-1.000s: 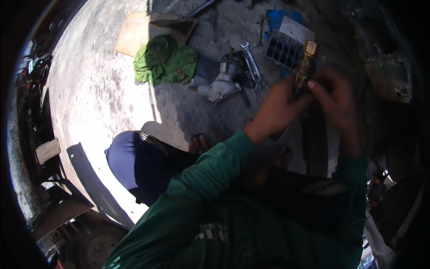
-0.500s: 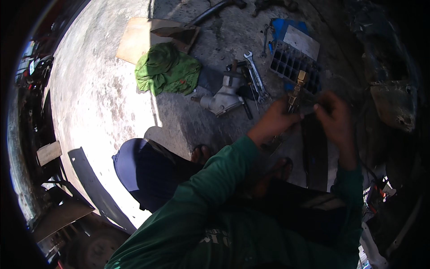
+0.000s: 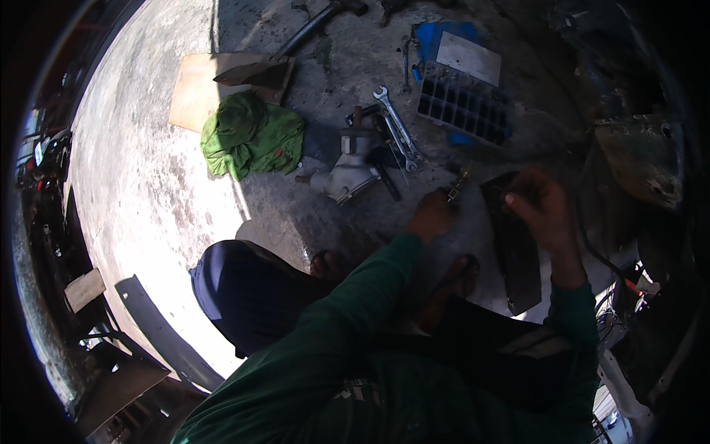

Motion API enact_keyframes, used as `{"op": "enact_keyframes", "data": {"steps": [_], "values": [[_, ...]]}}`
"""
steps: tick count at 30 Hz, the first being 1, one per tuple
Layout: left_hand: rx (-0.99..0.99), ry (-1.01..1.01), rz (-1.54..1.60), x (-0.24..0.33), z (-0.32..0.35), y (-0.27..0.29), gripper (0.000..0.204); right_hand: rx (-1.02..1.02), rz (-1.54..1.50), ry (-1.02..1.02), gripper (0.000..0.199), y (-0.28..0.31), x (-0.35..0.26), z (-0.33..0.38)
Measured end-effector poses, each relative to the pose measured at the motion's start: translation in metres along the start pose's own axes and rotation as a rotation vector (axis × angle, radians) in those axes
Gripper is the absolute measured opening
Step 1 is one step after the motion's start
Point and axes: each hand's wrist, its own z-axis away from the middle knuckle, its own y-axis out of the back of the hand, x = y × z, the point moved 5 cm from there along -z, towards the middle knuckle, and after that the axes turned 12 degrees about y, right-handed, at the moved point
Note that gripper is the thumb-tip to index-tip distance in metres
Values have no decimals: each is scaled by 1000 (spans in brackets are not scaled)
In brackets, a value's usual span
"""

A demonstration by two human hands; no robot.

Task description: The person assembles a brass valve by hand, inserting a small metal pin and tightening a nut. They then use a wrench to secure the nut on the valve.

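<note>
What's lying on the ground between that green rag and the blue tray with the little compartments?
In the head view, between the green rag and the blue tray lie a grey metal machine part and a few wrenches on the concrete.

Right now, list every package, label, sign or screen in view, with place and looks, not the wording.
Blue plastic compartment box: on the concrete at top centre, dark grid of cells.
Pale rectangular lid or card: lying on that box's far end.
Flat tan cardboard sheet: upper left, behind the green cloth.

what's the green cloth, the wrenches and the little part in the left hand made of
Green cloth: soft woven fabric, crumpled into folds. Wrenches: bright steel, glinting. Small part at the left hand: probably brass, yellowish sheen, though blurred.
</note>
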Motion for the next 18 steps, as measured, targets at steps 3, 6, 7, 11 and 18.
{"op": "enact_keyframes", "data": {"steps": [3,6,7,11,18], "values": [[38,66,12,1,0,-7,45,-15,49,53,10,2,1,2],[43,98,-48,2,2,-10,49,-50,96,105,11,-1,-1,3],[52,91,-56,1,2,-12,47,-68,111,119,12,-3,-3,2],[287,-123,-225,1,9,-18,38,-148,135,198,14,-10,-20,3],[344,-87,-342,0,0,-25,24,-405,480,542,15,-41,-80,-37]]}}
